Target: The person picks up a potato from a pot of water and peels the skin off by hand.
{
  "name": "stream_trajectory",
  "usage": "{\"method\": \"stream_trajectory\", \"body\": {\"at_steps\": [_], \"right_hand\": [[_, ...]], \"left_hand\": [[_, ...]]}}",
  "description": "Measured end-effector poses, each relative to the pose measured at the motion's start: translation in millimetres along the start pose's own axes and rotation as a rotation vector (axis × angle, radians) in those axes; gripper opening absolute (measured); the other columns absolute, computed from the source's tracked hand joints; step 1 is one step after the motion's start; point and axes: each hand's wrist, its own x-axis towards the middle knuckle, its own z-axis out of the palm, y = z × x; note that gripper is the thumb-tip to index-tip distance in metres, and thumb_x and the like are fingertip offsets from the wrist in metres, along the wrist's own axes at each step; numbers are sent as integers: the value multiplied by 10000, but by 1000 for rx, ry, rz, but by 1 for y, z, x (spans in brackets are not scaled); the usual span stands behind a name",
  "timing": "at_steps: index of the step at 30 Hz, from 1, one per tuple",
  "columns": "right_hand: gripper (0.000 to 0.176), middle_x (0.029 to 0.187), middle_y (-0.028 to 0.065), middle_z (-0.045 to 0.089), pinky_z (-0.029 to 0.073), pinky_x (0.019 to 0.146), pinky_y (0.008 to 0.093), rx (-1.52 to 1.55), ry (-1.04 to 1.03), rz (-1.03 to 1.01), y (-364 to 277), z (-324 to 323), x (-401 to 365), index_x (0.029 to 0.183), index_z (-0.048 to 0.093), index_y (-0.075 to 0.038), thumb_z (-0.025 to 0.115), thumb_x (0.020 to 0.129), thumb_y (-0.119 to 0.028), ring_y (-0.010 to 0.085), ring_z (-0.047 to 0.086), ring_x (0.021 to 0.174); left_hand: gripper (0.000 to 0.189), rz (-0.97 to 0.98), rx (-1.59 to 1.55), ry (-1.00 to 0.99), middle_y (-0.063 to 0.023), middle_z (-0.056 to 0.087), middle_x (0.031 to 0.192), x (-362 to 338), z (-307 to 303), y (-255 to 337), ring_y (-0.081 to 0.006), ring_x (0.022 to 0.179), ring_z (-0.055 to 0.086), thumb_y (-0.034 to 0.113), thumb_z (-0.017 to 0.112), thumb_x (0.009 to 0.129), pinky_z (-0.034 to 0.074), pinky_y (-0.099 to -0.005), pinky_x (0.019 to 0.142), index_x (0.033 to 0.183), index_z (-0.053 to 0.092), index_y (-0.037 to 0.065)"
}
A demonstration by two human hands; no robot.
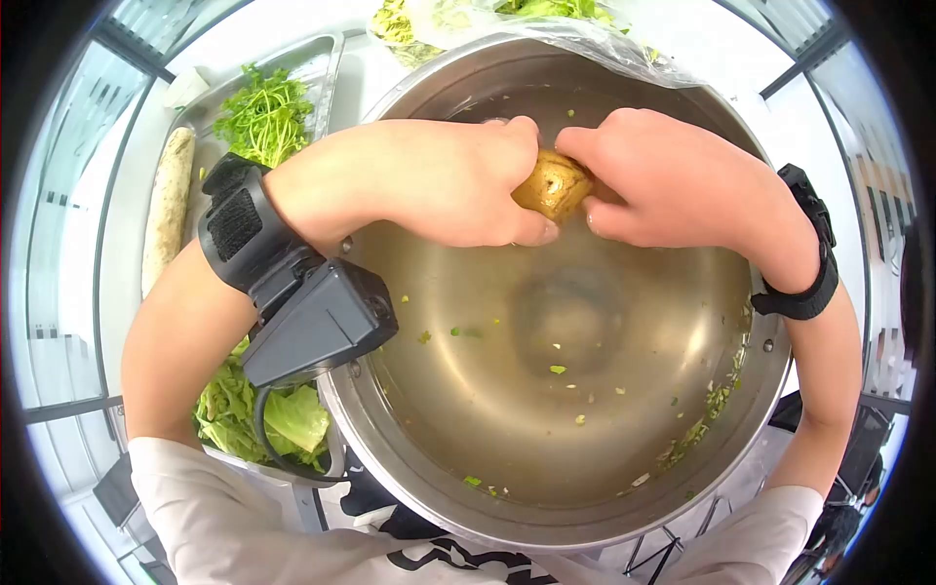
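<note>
Hidden: most of the potato (553,187) is covered by fingers, with only a brown-yellow patch and a pale round spot showing. Its far ends and underside are not visible. The fisheye edge cuts off the tray (322,58) and the plastic bag (585,39) of greens at the top. The lettuce (263,409) is partly behind the left forearm and the black wrist unit (317,317). Whether the potato touches the water (546,331) can't be told.

Position: the potato sits between the two hands, above the far half of the steel bowl (546,507), clear of the rim. The left hand (439,185) is closed on its left side, thumb under and fingers curled over the top. The right hand (682,185) is closed on its right side, fingertips on the upper edge. Both hands grip it and the fingertips nearly meet.

Orientation: the pale spot faces up toward the camera. The long axis seems to run roughly left-right, hand to hand, but too much is covered to be sure.

Around: the water is cloudy with green flecks. A black band (814,263) is on the right wrist. On the tray to the left are a white radish (168,210) lying lengthwise and leafy herbs (261,117).
</note>
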Motion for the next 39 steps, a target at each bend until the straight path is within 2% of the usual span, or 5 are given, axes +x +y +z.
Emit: {"method": "stream_trajectory", "body": {"at_steps": [4, 7, 11, 19, 39], "right_hand": [[228, 715, 229, 632, 506, 677, 495, -17, 44, -49, 2, 2, -2, 927, 613, 36, 674, 777, -125, 426, 635, 729], [224, 705, 231, 627, 504, 674, 495, -35, 69, -48, 4, 6, -1, 916, 608, 39, 670, 776, -125, 429, 630, 721], [231, 849, 254, 669, 547, 810, 486, -11, -76, 90, -9, -8, 0, 901, 649, 56, 657, 822, -160, 409, 661, 881], [241, 793, 251, 653, 542, 783, 490, 36, -33, 79, -11, -12, 2, 897, 627, 58, 667, 808, -163, 418, 655, 850], [224, 784, 221, 696, 570, 704, 466, -111, -98, 156, -8, -17, -4, 844, 699, 43, 695, 849, -181, 390, 698, 764]], "left_hand": [[566, -18, -28, -20, -234, 679, 988, -1, -2, 3, -347, 902, 687, 424, 691, 944, 531, -422, 796, 1186, 519, -58], [702, -31, -22, -64, -282, 654, 1192, -3, -7, 8, -388, 1052, 685, 462, 664, 932, 541, -447, 898, 1242, 512, -150], [553, 46, -10, 40, -230, 676, 1055, 4, 6, -7, -336, 941, 688, 377, 690, 932, 538, -419, 821, 1235, 519, -52], [504, -50, -113, 17, -226, 670, 1043, 1, -4, 3, -314, 937, 691, 305, 623, 900, 540, -404, 809, 1216, 513, -72], [604, 52, -36, 64, -246, 613, 1165, 16, -1, 0, -379, 1111, 613, 321, 729, 824, 513, -435, 955, 1251, 533, -59]]}}
